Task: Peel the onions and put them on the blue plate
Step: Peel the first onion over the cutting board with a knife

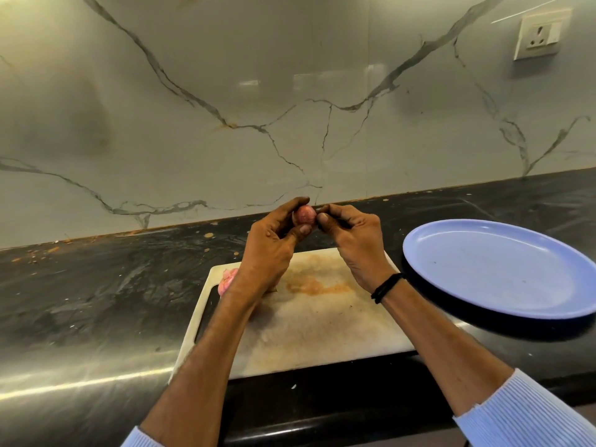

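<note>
A small pinkish onion (304, 216) is held up in the air, above the far edge of the cutting board (322, 321), between the two hands. The left hand (267, 250) grips it from the 9 o'clock side, with the forefinger curled over its top and the thumb pressed beneath it. The right hand (358, 243) meets it from 3 o'clock, thumb and forefinger pinching at the onion's right edge. Whether a flake of skin lies between those fingertips cannot be told. The remaining fingers of both hands are curled in.

The blue plate (496, 272) sits on the dark bench (96, 285) at 3 o'clock of the hands, just beside the board's right edge and apart from the onion, with nothing lying on it. At the board's 10 o'clock corner a pink piece (226, 280), another onion or its peel, shows partly hidden behind the left wrist. The board's face is stained brownish. A black wristband (387, 287) circles the right wrist.
</note>
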The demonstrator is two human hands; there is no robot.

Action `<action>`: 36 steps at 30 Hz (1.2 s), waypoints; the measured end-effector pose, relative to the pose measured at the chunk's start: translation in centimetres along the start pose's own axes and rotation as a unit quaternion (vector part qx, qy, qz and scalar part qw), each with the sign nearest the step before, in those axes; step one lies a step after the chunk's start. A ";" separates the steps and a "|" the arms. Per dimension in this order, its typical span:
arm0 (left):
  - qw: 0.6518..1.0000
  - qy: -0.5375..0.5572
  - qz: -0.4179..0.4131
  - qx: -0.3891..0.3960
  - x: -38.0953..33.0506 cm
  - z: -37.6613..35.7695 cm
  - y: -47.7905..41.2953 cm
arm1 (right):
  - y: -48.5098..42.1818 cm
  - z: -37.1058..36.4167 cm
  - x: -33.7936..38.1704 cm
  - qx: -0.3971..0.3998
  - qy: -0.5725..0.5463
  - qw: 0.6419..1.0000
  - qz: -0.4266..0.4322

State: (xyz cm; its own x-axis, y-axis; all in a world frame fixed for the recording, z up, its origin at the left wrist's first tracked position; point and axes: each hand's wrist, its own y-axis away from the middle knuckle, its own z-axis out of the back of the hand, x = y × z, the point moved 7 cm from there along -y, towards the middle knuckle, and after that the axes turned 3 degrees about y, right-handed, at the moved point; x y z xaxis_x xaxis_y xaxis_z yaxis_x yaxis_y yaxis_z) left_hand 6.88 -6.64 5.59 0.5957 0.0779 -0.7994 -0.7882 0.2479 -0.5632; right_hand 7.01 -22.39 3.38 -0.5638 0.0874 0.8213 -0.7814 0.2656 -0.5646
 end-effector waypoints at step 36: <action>0.908 0.369 0.200 -0.011 1.3 -2.0 0.6 | 1.5 -0.3 3.8 -0.100 0.272 0.922 0.256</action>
State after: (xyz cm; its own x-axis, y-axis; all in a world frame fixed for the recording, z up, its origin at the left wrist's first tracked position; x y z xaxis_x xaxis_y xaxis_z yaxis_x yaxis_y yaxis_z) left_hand 6.89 -8.31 3.81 0.0020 -0.5131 -0.8583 -0.9266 0.3218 -0.1946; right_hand 3.76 -21.40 5.69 -0.5843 0.7055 0.4012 -0.3545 0.2228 -0.9081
